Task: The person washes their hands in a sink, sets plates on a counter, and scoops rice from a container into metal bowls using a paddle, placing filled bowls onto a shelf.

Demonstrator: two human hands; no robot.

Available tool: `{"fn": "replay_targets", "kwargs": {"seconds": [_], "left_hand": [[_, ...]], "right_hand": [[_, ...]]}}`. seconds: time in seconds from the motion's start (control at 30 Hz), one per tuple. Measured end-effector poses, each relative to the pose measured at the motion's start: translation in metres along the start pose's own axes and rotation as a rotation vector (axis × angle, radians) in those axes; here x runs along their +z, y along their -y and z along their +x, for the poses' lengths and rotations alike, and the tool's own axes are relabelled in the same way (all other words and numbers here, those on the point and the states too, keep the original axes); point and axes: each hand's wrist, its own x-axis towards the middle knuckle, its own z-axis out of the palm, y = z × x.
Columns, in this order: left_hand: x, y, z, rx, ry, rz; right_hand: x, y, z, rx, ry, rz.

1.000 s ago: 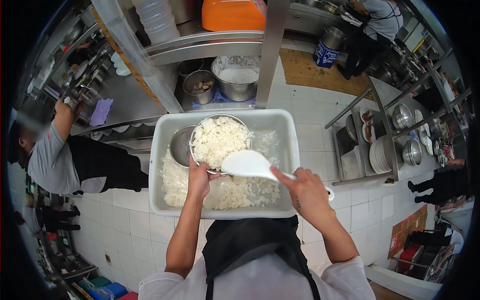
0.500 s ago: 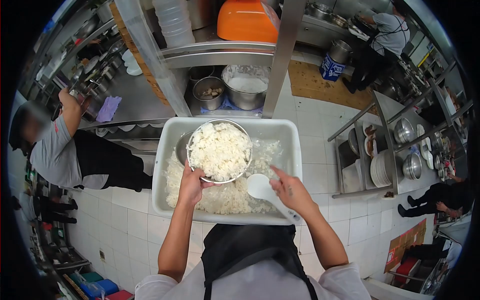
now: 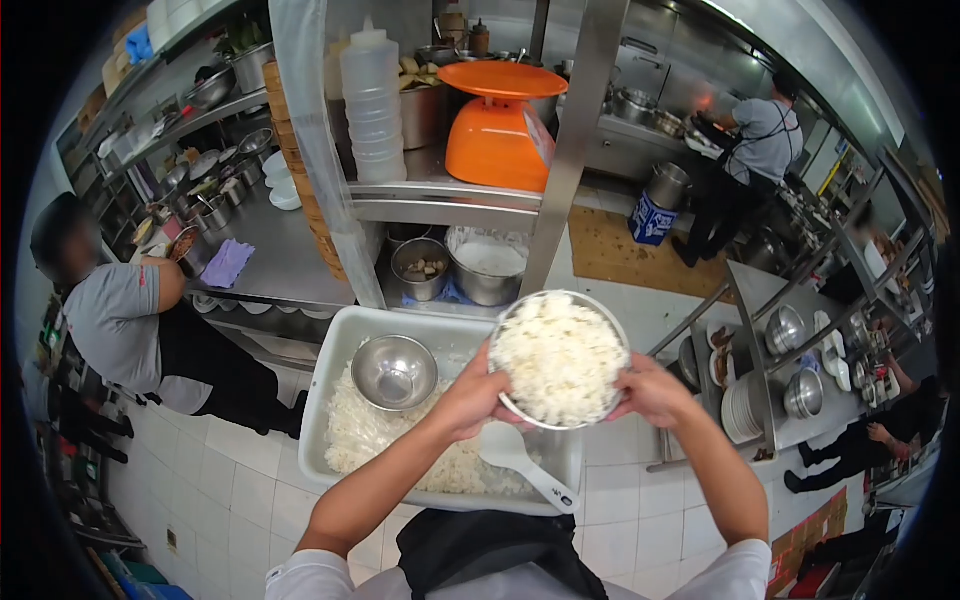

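Note:
A metal bowl heaped with white rice is held up over the right end of the white plastic tub. My left hand grips the bowl's left side, and my right hand grips its right side. Below my left hand, a white rice paddle rests in the tub, its handle lying over the near rim. Loose rice covers much of the tub's bottom. On that rice, toward the back left, sits a second metal bowl without rice.
Ahead, a metal shelf holds an orange scale, clear plastic containers and metal pots. A co-worker stands at the left counter, another at the stove. On the right, a rack holds stacked plates and bowls.
The rice-filled bowl has moved right, off the second bowl's area. My right hand has let go of the paddle and taken the bowl's right side. The view has tilted up.

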Motion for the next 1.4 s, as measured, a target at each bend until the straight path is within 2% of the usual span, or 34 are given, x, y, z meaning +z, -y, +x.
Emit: {"fn": "replay_targets", "kwargs": {"seconds": [0.1, 0.17, 0.27, 0.33, 0.5, 0.57, 0.63, 0.77, 0.93, 1.03, 1.2, 1.4], "left_hand": [[0.030, -0.023, 0.028, 0.038, 0.178, 0.007], [0.044, -0.040, 0.046, 0.079, 0.333, 0.000], [0.063, -0.050, 0.048, 0.162, 0.309, -0.115], [0.058, -0.044, 0.042, 0.190, 0.334, -0.081], [0.011, 0.013, 0.023, 0.179, 0.121, 0.087], [-0.011, 0.045, 0.011, 0.158, -0.008, 0.094], [-0.026, 0.068, -0.008, 0.117, -0.140, 0.061], [-0.033, 0.085, -0.060, 0.140, -0.327, -0.060], [-0.045, 0.113, -0.109, 0.215, -0.688, -0.148], [-0.043, 0.124, -0.125, 0.268, -0.824, -0.252], [-0.051, 0.119, -0.132, 0.303, -0.853, -0.328], [-0.088, 0.096, -0.129, 0.244, -0.783, -0.222]], "right_hand": [[-0.030, 0.036, -0.022, -0.081, -0.156, -0.010], [-0.055, 0.061, -0.031, -0.124, -0.166, 0.024], [-0.084, 0.100, -0.038, -0.221, -0.204, 0.101], [-0.094, 0.131, -0.039, -0.270, -0.252, 0.132], [-0.134, 0.217, -0.007, -0.359, -0.328, 0.102], [-0.143, 0.251, 0.013, -0.379, -0.257, 0.124], [-0.154, 0.281, 0.040, -0.389, -0.095, 0.126], [-0.135, 0.329, 0.082, -0.440, -0.083, 0.055], [-0.093, 0.361, 0.118, -0.441, 0.109, 0.027], [-0.064, 0.365, 0.123, -0.458, 0.178, 0.013], [-0.033, 0.361, 0.159, -0.513, 0.274, 0.055], [0.001, 0.339, 0.136, -0.498, 0.229, 0.066]]}}
